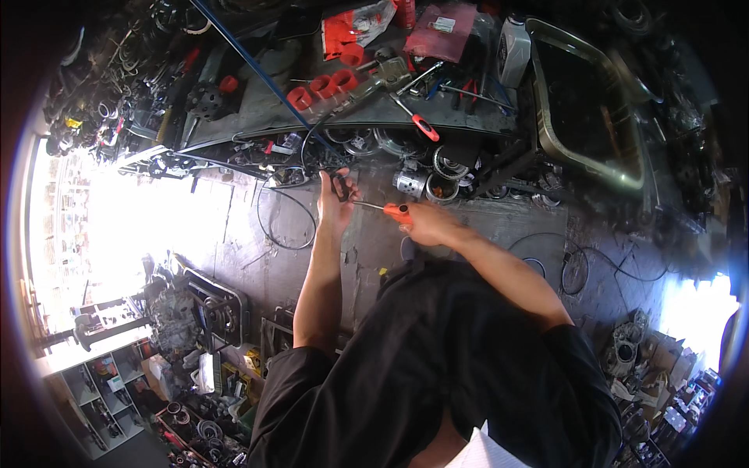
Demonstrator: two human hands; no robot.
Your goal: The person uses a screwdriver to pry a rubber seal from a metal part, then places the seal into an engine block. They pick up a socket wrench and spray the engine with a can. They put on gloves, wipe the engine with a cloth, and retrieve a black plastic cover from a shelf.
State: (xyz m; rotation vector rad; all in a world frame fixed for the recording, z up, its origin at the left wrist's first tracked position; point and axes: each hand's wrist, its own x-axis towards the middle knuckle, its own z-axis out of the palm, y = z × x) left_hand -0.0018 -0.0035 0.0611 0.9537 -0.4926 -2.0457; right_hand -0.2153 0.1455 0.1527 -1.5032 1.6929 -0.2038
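- Just in front of the workbench (261, 103), your two hands work near each other, with a short gap between them.
- Your left hand (335, 204) is raised with its fingers curled round a small dark part (341, 186); the part is too small and shaded for you to read its exact shape or material.
- Your right hand (431, 225) is closed on an orange-handled screwdriver (397, 212), its handle smooth and thick, its slim metal shaft pointing left toward the dark part. Whether the tip touches it, you cannot tell.
- Beside your left forearm, a thin dark cable (295, 247) makes a wide, round loop above the scuffed grey floor (269, 273).
- Beyond your right hand, under the bench edge, sits a perforated metal cylinder (408, 184), dull silver and drum-shaped, among other round metal parts.
- Up on the bench's worn, flat top, three short red cups (321, 86) stand in a slanting row, smooth and hollow.
- To their right, a ratchet with a red-and-black grip (425, 127) lies aslant, its grip over the bench edge.
- Farther back you have a glossy pink-red plastic packet (441, 33) and a grey plastic bottle (513, 53).
- At the right, a deep rectangular tray (624, 178) shows rounded corners and a shiny, pale rim.
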